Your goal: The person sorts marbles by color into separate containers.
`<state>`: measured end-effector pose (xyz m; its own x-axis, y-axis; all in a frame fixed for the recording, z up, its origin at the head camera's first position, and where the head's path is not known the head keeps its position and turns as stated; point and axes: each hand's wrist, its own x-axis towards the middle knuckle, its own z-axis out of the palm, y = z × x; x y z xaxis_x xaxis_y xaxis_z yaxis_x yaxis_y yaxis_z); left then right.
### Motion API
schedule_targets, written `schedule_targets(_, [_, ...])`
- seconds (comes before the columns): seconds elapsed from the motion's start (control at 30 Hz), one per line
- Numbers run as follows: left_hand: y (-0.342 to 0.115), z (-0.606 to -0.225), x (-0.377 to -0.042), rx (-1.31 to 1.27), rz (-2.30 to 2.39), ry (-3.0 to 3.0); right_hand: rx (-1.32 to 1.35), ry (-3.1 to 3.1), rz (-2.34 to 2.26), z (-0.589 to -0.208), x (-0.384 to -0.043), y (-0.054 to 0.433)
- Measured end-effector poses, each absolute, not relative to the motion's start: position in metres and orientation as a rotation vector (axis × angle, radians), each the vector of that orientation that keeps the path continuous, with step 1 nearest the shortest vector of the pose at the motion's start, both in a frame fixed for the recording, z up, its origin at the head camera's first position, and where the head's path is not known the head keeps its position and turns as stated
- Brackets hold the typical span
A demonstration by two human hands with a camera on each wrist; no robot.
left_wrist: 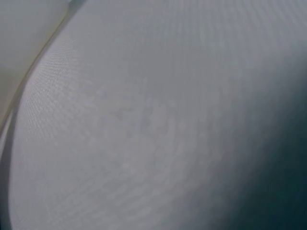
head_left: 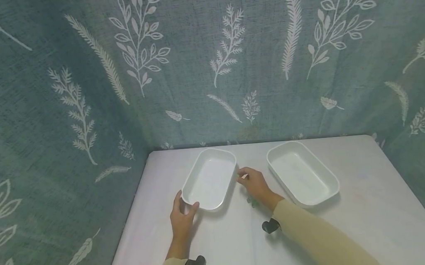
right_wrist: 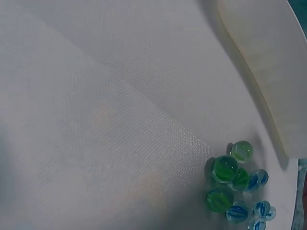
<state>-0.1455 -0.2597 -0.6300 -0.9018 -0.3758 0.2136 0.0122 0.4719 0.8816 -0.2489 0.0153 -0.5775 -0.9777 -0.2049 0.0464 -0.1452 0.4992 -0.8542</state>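
In the head view my left hand (head_left: 182,222) grips the near left corner of the left white tray (head_left: 212,210), thumb on the near side and fingers on the left side. My right hand (head_left: 255,184) is at that tray's right side, thumb and index finger curled together, fingertips right by the rim. I cannot tell what is between these fingertips. Beneath the right wrist, several glass marbles (head_left: 254,203) lie on the white table, partly hidden by the arm. The right wrist view shows green marbles (right_wrist: 225,168) and blue-swirled marbles (right_wrist: 237,212) clustered together.
A second white tray (head_left: 317,202) stands to the right of my right forearm, turned at an angle. The white tabletop (head_left: 229,247) ends at a leaf-patterned green curtain (head_left: 203,108) behind and along both sides. A dark strap sits at each wrist.
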Motion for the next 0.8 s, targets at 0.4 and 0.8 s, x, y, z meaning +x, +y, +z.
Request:
schedule_targets(0.4, [-0.260, -0.632, -0.146, 0.322, -1.443, -2.340, -0.367, 2.639, -1.536, -0.569, -0.257, 0.003])
schedule_targets(0.8, [-0.260, -0.630, -0.144, 0.345, -1.450, -2.337, -0.314, 2.651, -1.606, -0.574, -0.265, -0.009])
